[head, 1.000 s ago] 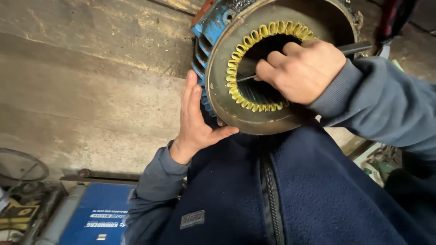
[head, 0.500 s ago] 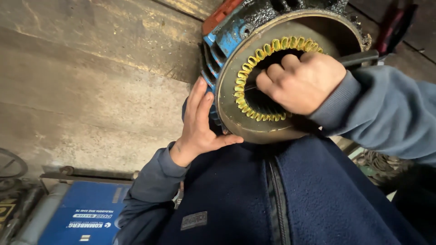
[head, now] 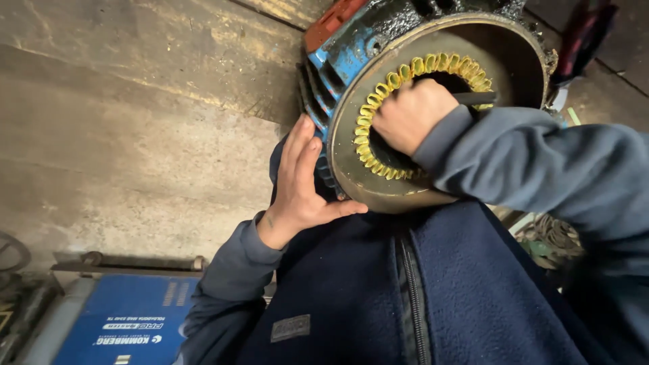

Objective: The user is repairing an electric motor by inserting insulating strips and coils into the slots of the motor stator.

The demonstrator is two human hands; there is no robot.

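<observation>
Right hand (head: 409,122) now deeper inside stator (head: 433,108), fingers hidden; left hand (head: 301,182) alongside.

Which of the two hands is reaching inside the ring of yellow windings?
The right hand: it is in the stator's bore, gripping a dark tool. The left hand lies flat against the blue motor housing outside.

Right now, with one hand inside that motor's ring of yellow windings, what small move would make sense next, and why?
Probably ease the dark tool a little along the yellow windings: the right hand grips it inside the bore, while the left hand lies flat against the blue motor housing, bracing it.
</observation>
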